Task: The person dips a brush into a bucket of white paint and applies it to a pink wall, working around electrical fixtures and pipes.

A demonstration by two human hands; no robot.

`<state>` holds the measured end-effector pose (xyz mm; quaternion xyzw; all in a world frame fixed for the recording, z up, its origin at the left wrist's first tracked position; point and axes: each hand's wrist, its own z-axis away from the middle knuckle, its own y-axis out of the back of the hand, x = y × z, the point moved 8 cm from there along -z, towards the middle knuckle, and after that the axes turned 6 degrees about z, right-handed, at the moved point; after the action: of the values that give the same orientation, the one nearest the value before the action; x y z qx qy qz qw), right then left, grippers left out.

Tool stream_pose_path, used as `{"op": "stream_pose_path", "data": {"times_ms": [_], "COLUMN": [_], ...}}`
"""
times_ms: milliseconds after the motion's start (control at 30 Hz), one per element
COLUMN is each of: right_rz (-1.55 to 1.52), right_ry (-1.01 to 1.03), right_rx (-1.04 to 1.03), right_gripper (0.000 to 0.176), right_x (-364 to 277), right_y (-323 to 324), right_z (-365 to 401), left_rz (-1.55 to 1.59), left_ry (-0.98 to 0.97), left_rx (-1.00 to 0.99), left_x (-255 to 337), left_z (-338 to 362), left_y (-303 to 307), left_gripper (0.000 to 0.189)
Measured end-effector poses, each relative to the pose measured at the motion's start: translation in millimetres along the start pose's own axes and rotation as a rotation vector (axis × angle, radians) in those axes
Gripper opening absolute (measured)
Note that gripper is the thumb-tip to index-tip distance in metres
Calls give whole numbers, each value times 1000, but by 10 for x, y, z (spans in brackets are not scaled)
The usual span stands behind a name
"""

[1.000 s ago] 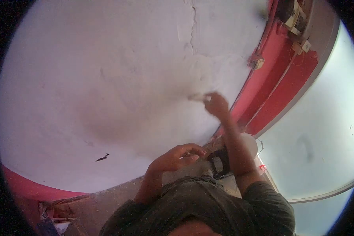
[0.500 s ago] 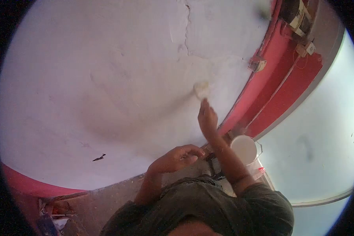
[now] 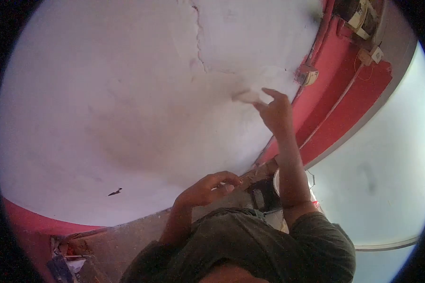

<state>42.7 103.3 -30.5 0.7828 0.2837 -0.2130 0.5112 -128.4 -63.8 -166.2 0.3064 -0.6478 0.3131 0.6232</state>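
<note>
My right hand [image 3: 277, 113] is raised in front of a white wall [image 3: 141, 94]. Between its thumb and fingers is a pale, flat tool [image 3: 246, 96], smeared by motion, so its exact kind does not show. The tool's far end is at or very near the wall, below a long crack [image 3: 199, 35]. Lower down, my left hand [image 3: 210, 188] hovers before my body with its fingers loosely curved and the thumb apart. I see nothing in it.
Behind my right forearm stands a white bucket [image 3: 276, 181], partly hidden. A red strip of wall [image 3: 333, 104] carries electrical fittings [image 3: 308, 77] on the right. A dark chipped spot [image 3: 115, 192] marks the lower wall. Debris [image 3: 73, 264] lies at bottom left.
My right hand has shifted right and slightly up, and the pale tool has turned more sideways. The forearm now covers most of the bucket. My left hand has hardly moved.
</note>
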Motion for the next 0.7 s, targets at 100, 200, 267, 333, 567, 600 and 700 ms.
{"op": "stream_pose_path", "data": {"times_ms": [100,200,267,333,567,600,700], "right_rz": [-70,-12,35,90,-56,-22,-62], "right_ry": [78,261,299,143,-145,-152,-268], "right_rx": [81,221,241,168,-266,-423,-864], "right_gripper": [27,22,22,23,31,27,28], "right_x": [42,295,842,1213,2384,2499,2438], "right_y": [23,-414,-1182,-1653,-2570,-2639,-2525], "right_z": [72,278,488,723,1553,1604,1624], "left_rz": [18,7,17,71,77,69,88], "left_ry": [45,77,94,106,111,102,96], "left_rx": [24,34,45,60,98,99,120], "left_x": [-60,-158,-188,-198,-255,-301,-311], "left_z": [-74,-137,-217,-259,-438,-461,-487], "left_y": [33,74,80,32,-56,-51,-60], "left_gripper": [35,36,35,34,33,33,32]}}
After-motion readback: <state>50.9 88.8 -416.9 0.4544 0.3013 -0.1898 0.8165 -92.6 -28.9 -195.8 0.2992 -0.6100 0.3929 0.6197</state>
